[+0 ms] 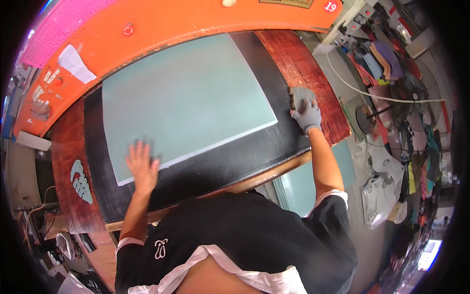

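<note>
A large pale grey-green sheet (188,93) with a white near edge lies on a black board (220,164). Fingers spread, my bare left hand (142,166) is over the sheet's near left corner. I cannot tell whether it touches the sheet. My right hand (307,117), in a grey glove with bare fingertips, has its fingers closed on a small grey curved piece (302,93) with a rough brown left side. That piece is at the board's right edge, beside the red wooden surface; its exact kind is unclear.
An orange machine beam (196,24) spans the far side, with a white paper (77,63) on it. Pale cut-out shapes (81,181) lie on the red wood at left. More pale sheets (301,183) are below the table's near right edge. Piled coloured scraps (416,132) line the right.
</note>
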Demonstrator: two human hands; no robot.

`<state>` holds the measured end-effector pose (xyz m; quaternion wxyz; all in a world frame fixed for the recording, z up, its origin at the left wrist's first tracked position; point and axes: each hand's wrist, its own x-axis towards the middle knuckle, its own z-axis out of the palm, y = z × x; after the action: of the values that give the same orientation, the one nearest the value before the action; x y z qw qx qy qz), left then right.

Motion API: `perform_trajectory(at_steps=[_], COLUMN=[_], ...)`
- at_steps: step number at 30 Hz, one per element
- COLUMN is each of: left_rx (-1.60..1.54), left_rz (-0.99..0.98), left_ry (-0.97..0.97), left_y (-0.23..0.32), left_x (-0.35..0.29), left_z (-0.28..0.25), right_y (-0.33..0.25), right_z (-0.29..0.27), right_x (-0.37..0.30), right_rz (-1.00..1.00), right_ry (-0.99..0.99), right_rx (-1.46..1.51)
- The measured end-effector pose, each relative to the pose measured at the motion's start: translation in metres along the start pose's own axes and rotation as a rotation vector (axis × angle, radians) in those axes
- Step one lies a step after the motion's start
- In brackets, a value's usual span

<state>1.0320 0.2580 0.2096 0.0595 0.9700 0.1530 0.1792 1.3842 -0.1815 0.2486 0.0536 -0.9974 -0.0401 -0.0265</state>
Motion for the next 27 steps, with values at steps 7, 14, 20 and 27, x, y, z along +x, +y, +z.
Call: perform_trajectory(at_steps=[7, 14, 20, 27], left_rx=[0.081, 0.004, -0.226, -0.073], left_rz=[-0.001, -0.018, -0.012, -0.143], left_ry=[-0.113, -0.100, 0.142, 0.315], left_y=[0.041, 0.044, 0.009, -0.102], left_x=[0.017, 0.016, -0.006, -0.076], left_z=[0.019, 0.016, -0.001, -0.049], right_y=[0.004, 0.016, 0.025, -0.153], right_z=[0.001, 0.014, -0.008, -0.062], right_x=[0.029, 0.041, 0.045, -0.059], right_rz=[0.146, 0.061, 0.101, -0.329], right_ry=[-0.150, -0.055, -0.287, -0.335], right_rx=[0.176, 0.200, 1.326, 1.328])
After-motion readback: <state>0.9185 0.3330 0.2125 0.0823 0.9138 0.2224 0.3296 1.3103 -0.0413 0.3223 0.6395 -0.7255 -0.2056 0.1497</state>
